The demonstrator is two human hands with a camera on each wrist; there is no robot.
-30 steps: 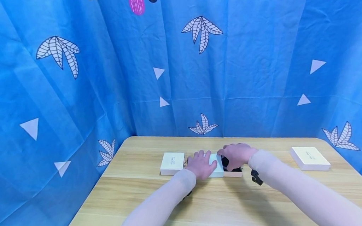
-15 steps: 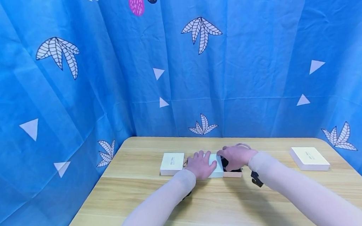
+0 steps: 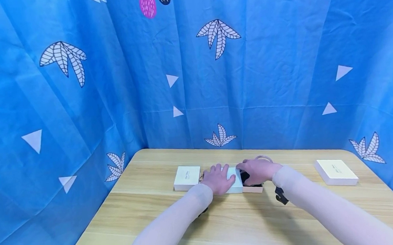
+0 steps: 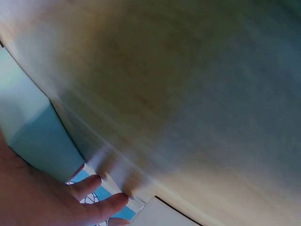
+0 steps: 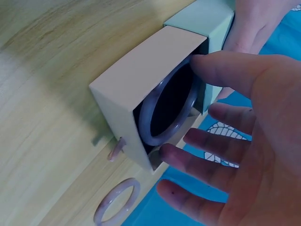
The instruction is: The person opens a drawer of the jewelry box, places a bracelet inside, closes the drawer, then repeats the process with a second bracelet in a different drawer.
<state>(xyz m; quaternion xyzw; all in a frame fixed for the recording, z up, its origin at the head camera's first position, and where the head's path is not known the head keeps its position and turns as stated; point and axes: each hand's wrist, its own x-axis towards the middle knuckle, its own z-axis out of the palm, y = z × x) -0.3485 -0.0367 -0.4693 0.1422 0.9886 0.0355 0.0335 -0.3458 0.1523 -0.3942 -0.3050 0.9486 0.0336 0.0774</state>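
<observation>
A mint sleeve (image 3: 235,188) with a pale pink drawer (image 3: 253,189) pulled partly out lies mid-table. My left hand (image 3: 218,179) rests over the sleeve, fingers spread; in the left wrist view this hand (image 4: 51,197) reaches across the sleeve (image 4: 44,141). Inside the drawer (image 5: 146,66), in the right wrist view, a lilac bangle (image 5: 146,113) lies on black lining. My right hand (image 5: 258,127) has its thumb tip at the bangle's rim, the other fingers spread along the drawer's far edge. From above, my right hand (image 3: 258,170) partly covers the drawer.
Behind my right hand a second bangle (image 3: 264,156) lies on the table. One white box (image 3: 187,176) is left of my left hand, another (image 3: 337,172) far right. A small pink tab (image 5: 116,149) sticks out from the drawer's end. A blue curtain (image 3: 214,86) hangs behind the table.
My right hand and forearm have shifted slightly right, and more of the bangle behind that hand shows. My left hand keeps its place on the sleeve.
</observation>
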